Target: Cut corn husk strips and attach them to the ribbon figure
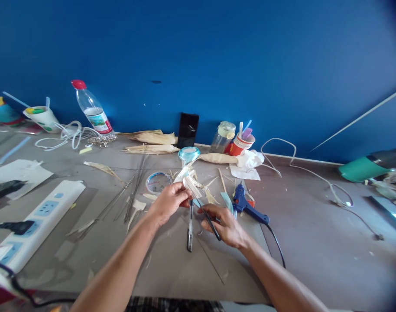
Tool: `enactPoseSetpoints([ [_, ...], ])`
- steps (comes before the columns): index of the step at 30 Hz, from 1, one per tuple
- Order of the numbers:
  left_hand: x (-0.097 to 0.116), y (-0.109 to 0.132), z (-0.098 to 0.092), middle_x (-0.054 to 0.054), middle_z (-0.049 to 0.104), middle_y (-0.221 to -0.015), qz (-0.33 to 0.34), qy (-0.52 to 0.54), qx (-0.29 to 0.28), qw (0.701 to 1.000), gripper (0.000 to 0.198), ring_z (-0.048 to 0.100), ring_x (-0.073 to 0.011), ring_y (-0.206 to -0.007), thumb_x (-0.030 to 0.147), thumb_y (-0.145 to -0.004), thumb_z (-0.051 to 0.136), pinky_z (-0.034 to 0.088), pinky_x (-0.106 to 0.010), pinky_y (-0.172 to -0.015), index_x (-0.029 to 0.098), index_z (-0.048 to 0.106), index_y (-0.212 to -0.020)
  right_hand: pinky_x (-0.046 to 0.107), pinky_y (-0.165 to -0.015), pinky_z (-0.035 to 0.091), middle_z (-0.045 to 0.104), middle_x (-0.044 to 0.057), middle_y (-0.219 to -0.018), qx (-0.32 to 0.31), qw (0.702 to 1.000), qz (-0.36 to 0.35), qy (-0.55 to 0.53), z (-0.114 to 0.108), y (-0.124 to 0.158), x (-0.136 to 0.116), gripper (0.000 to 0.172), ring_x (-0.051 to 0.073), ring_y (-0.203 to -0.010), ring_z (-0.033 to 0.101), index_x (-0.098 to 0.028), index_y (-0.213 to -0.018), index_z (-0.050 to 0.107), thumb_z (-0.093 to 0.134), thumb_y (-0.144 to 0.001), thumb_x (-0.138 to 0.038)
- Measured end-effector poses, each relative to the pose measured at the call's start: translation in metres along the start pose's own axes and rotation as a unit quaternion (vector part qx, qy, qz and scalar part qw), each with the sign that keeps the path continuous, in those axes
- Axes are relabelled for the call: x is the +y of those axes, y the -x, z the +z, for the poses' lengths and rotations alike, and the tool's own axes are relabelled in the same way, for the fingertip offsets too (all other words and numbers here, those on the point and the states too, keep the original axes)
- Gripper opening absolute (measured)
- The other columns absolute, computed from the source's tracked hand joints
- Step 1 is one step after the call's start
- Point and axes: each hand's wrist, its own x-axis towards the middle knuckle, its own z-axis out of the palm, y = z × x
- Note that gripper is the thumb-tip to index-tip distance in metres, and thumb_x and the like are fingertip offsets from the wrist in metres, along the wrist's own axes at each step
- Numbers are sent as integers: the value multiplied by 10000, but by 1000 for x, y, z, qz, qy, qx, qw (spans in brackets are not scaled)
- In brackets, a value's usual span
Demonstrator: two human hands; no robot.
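Observation:
Pinched in the fingers of my left hand [170, 201] is a bundle of pale dried corn husk [189, 184], with its strips fanning up and outward. My right hand [226, 223] is closed around a slim dark tool [211, 223], perhaps tweezers; its tip points toward the husk's lower end. A clear pen with a black cap [189, 232] lies on the table between my hands. Just right of my right hand rests a blue glue gun [248, 206]. Loose husk scraps [211, 195] and a roll of clear tape [158, 182] are close behind the hands.
Thin wires [134, 190] lie left of my hands, beyond a white power strip [45, 223]. Along the blue wall stand a bottle [94, 108], a phone [188, 130], a jar [223, 136] and paper cups [240, 145]. A white cable [310, 173] and a green bottle [362, 168] lie at right.

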Motion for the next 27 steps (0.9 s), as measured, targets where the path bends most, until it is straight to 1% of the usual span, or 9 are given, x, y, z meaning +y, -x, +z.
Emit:
enactPoseSetpoints([
  [6, -1, 0, -1, -18, 597, -730, 3, 0, -3, 1000, 217, 555, -124, -622, 359, -720, 655, 494, -276, -628, 145, 640, -751, 214, -505, 317, 501, -24, -633, -9, 1000, 16, -7, 0, -1, -3, 263, 107, -556, 406, -169, -932, 671, 604, -773, -368],
  [10, -1, 0, -1, -27, 602, -751, 0, 0, -2, 1000, 241, 560, -129, -632, 374, -718, 663, 495, -281, -634, 140, 648, -775, 217, -508, 311, 482, -25, -631, -16, 1000, 13, -19, 0, -1, -5, 271, 103, -555, 387, -164, -916, 663, 600, -778, -389],
  [14, -1, 0, -1, -38, 607, -775, 2, 1, -7, 1000, 274, 560, -129, -638, 393, -718, 671, 493, -282, -634, 137, 662, -813, 217, -499, 295, 462, -29, -622, -23, 999, 29, -31, 0, -1, -4, 282, 99, -544, 372, -163, -916, 653, 594, -781, -404],
  [18, 0, 0, -1, -42, 611, -769, 0, 9, -2, 1000, 286, 557, -128, -636, 398, -704, 685, 489, -279, -630, 131, 666, -804, 219, -498, 283, 439, -36, -605, -23, 998, 40, -38, 1, 0, -2, 271, 96, -536, 358, -164, -927, 649, 592, -785, -387],
  [21, 0, 1, -1, -36, 608, -761, -2, 15, -1, 1000, 282, 554, -125, -637, 390, -700, 687, 488, -274, -630, 128, 662, -800, 218, -496, 273, 432, -35, -609, -24, 999, 38, -22, 1, -1, -1, 255, 95, -542, 349, -157, -920, 651, 593, -780, -363],
  [27, -1, 0, -3, -37, 612, -791, 4, 17, -13, 1000, 313, 555, -131, -675, 405, -710, 683, 487, -273, -646, 133, 667, -862, 219, -506, 277, 427, -39, -608, -43, 997, 58, -34, 1, -2, -1, 243, 86, -545, 342, -129, -957, 632, 575, -786, -291],
])
